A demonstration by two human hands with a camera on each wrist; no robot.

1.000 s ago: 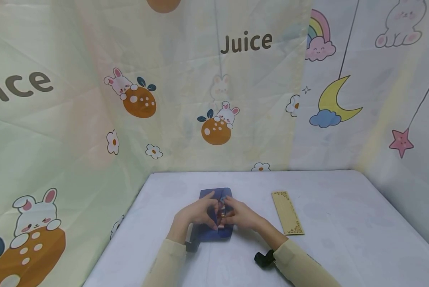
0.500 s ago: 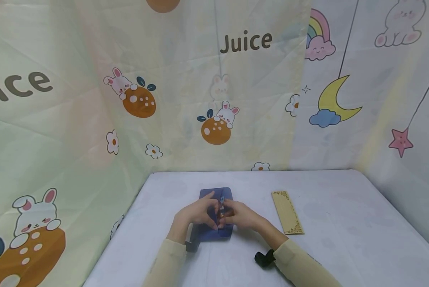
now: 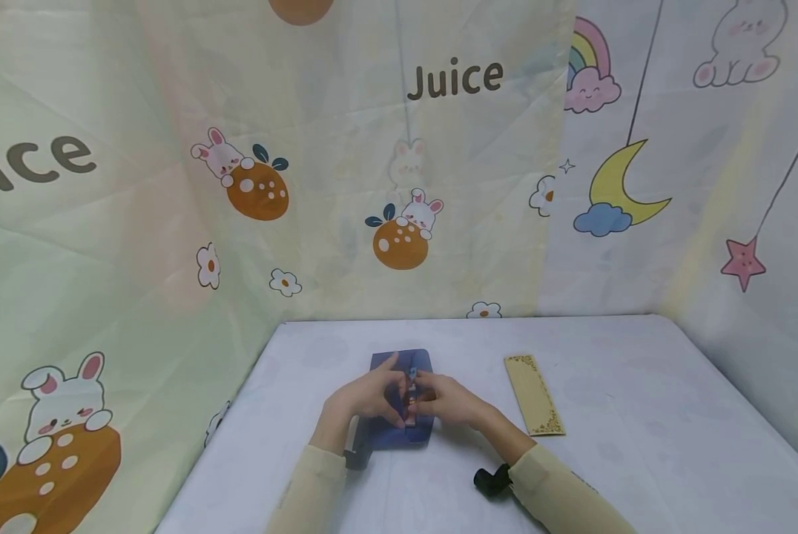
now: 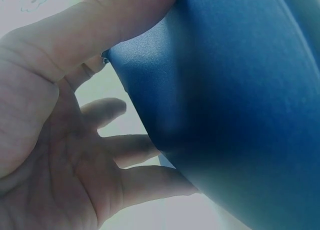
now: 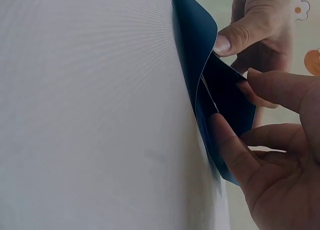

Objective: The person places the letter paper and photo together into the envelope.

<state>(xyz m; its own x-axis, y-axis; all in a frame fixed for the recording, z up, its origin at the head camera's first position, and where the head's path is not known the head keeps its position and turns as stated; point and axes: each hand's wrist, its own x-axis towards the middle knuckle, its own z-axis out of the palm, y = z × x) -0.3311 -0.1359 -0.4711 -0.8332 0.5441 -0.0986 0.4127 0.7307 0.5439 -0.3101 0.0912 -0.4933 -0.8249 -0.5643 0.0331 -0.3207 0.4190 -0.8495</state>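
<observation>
A dark blue paper envelope (image 3: 399,439) lies on the white table with its opening spread between both hands. My left hand (image 3: 365,393) pinches one side; in the left wrist view its thumb lies over the blue paper (image 4: 250,90) and its fingers reach behind the edge. With curled fingers, my right hand (image 3: 457,400) holds the facing side. The right wrist view shows right fingertips (image 5: 225,132) inside the fold and the thumb at the upper edge. Between the hands a narrow, many-coloured strip (image 3: 412,382) shows in the opening. Its lower part is hidden inside.
A long yellowish card (image 3: 535,397) with ornate brown corners lies on the table (image 3: 639,415) to the right. A black wrist device (image 3: 492,482) hangs by the right sleeve. Printed cloth walls (image 3: 339,148) stand behind and at both sides.
The right fingers have shifted slightly at the opening, and the coloured strip shows more distinctly than a second ago. The left hand and the envelope stay in place.
</observation>
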